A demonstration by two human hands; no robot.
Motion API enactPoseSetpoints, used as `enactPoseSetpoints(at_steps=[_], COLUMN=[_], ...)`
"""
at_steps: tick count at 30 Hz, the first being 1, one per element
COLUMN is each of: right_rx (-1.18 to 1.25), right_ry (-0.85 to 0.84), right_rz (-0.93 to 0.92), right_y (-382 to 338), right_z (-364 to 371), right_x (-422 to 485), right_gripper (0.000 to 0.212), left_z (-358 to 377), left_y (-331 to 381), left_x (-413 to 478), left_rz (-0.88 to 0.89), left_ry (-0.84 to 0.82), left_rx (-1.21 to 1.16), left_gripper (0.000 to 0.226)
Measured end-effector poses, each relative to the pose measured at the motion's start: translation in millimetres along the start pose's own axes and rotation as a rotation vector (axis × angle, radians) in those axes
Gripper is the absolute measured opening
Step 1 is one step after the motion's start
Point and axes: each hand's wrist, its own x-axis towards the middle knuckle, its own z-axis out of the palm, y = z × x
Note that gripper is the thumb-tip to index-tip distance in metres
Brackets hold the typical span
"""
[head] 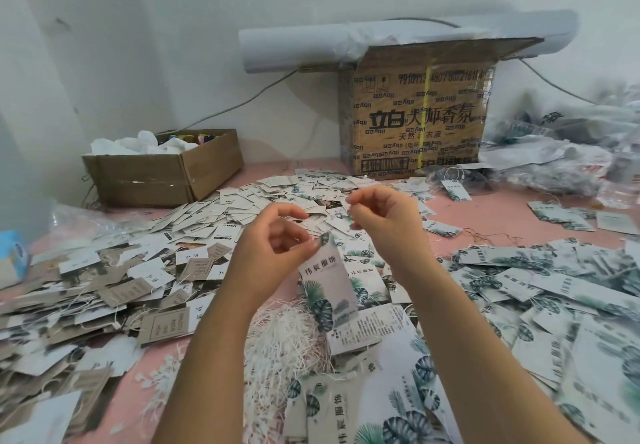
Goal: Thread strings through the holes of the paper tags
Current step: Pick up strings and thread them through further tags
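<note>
As the left hand (273, 239) pinches it, the tag (329, 291) hangs below.

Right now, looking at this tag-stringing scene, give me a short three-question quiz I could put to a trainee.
1. True or false: the left hand pinches a leaf-printed tag by its top end.
2. Fill in: the low open box stands to the ___ of the tall printed carton.
3. The loose white strings lie: A in the low open box; B on the pink surface under the held tag; C atop the tall printed carton.
Key: 1 true; 2 left; 3 B.
</note>
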Motion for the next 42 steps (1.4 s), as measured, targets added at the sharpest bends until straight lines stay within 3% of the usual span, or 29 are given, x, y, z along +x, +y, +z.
enactPoseSetpoints(at_steps=[4, 7, 11, 14, 17, 19, 20, 23, 25, 28, 30, 34, 36, 39, 42], right_rx=[-0.224, -0.150, -0.018, 0.019, -0.035, -0.120, -0.201, -0.593, -0.730, -0.782, -0.819, -0.910, -0.921, -0.918, -0.918], right_ry=[-0.230, -0.377, -0.455, -0.509, -0.582, -0.670, -0.731, -1.031, -1.154, -1.187, -1.202, -1.191, -1.187, -1.197, -1.202], right_rz=[0.102, 0.139, 0.219, 0.240, 0.245, 0.276, 0.295, 0.367, 0.475, 0.567, 0.578, 0.526, 0.520, 0.525, 0.518], right_y=[5.7, 3.6, 2.2, 0.8, 1.2, 0.9, 0.4, -2.2, -2.0, 0.5, 0.3, 2.8, 3.3, 4.0, 6.0], right_z=[-2.2, 1.6, 0.5, -1.5, -2.8, -5.1, -7.1, -9.9, -4.2, 5.3, 9.1, 10.2, 10.5, 11.9, 13.6], right_x=[-1.6, -3.6, -3.4, -3.8, -4.1, -4.5, -4.9, -8.4, -11.9, -14.8, -17.3, -17.0, -16.3, -16.8, -16.1], right_gripper=[0.022, 0.021, 0.034, 0.015, 0.017, 0.018, 0.018, 0.012, 0.014, 0.017, 0.012, 0.033, 0.031, 0.011, 0.018], left_z=[1.3, 3.3, 2.0, 0.6, -3.2, -9.8, -14.5, -29.1, -34.9, -33.0, -29.5, -25.0, -25.4, -26.1, -25.8], left_y=[1.8, 0.1, -3.9, -4.4, -4.6, -6.5, -10.1, -18.7, -22.6, -22.1, -22.3, -25.0, -26.5, -27.7, -29.3], left_x=[0.6, 0.7, 1.2, 1.9, 0.9, -0.7, -1.8, -5.5, -8.2, -8.9, -7.2, -6.3, -6.4, -6.4, -6.8], left_rz=[0.064, 0.078, 0.068, 0.045, -0.024, -0.099, -0.131, -0.223, -0.310, -0.423, -0.461, -0.522, -0.535, -0.544, -0.553], left_ry=[0.067, 0.090, 0.111, 0.098, 0.012, -0.067, -0.100, -0.166, -0.296, -0.533, -0.595, -0.647, -0.654, -0.653, -0.643], left_rx=[-0.057, -0.020, 0.031, 0.022, 0.056, 0.085, 0.107, 0.269, 0.365, 0.407, 0.461, 0.578, 0.631, 0.671, 0.682], left_gripper=[0.029, 0.028, 0.026, 0.025, 0.019, 0.008, 0.014, 0.006, 0.005, 0.006, 0.009, 0.013, 0.015, 0.015, 0.014])
